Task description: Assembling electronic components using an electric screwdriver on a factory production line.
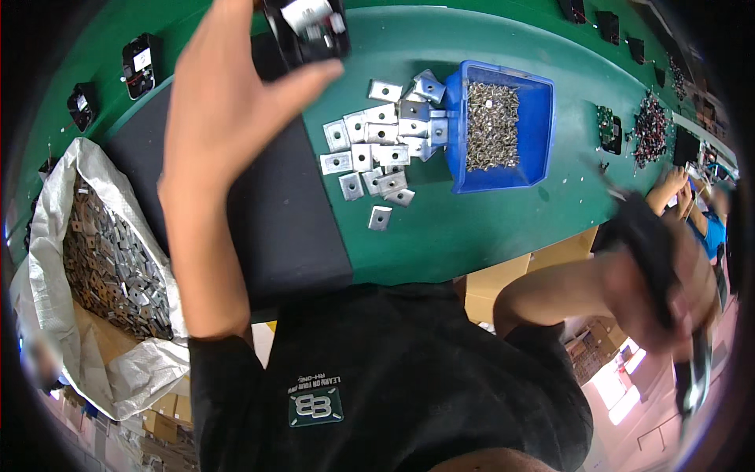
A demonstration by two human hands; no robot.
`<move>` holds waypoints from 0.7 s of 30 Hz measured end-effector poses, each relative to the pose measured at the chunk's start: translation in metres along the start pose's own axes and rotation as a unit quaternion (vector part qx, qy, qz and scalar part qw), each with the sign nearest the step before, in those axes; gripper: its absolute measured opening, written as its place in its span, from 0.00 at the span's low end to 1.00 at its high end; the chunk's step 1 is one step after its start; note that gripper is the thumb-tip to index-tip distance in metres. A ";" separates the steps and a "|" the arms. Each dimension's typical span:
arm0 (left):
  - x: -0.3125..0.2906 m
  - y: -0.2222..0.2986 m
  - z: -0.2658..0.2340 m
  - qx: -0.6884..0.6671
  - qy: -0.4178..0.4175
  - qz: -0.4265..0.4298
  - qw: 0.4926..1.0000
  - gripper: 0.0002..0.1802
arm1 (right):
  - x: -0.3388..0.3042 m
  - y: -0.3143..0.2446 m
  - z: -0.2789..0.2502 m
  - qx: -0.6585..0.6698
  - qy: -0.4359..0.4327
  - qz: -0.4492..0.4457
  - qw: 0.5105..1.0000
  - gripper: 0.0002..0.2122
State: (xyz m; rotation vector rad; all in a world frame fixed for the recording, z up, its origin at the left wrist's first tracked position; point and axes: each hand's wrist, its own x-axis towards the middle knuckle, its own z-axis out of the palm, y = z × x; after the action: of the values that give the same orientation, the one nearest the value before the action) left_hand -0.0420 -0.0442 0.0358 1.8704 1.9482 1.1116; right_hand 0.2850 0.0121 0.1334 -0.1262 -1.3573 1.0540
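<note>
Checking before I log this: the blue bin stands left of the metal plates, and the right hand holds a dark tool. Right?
Not quite: the head view shows the blue bin right of the metal plates. The right hand does hold a dark tool.

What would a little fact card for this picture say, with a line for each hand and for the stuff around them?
Left hand: thumb spread, by a black box-shaped part; grip unclear
Right hand: holding a black tool, blurred
Blue bin: holds many small metal screws
Metal plates: loose group left of the bin, with holes
White sack: open, holding many metal pieces
Table: green, partly covered in black
</note>
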 end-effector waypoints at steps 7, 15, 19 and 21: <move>0.051 -0.024 -0.001 0.140 -0.071 -0.137 0.978 0.39 | -0.031 0.068 -0.011 0.002 0.004 0.153 0.988 0.23; 0.006 0.007 0.013 0.090 -0.111 0.096 0.985 0.20 | -0.043 0.095 -0.005 0.008 0.007 0.166 0.986 0.28; -0.019 0.020 0.036 -0.013 -0.173 0.016 0.985 0.20 | -0.042 0.091 -0.002 -0.059 0.054 0.198 0.977 0.27; -0.022 0.017 0.041 -0.031 -0.162 0.010 0.986 0.19 | -0.038 0.084 -0.006 0.040 0.038 0.173 0.983 0.24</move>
State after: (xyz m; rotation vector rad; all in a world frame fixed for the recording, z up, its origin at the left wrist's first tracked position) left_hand 0.0003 -0.0520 0.0113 1.9016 1.6988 0.8010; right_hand 0.2502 0.0362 0.0516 -0.3482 -1.2473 1.3784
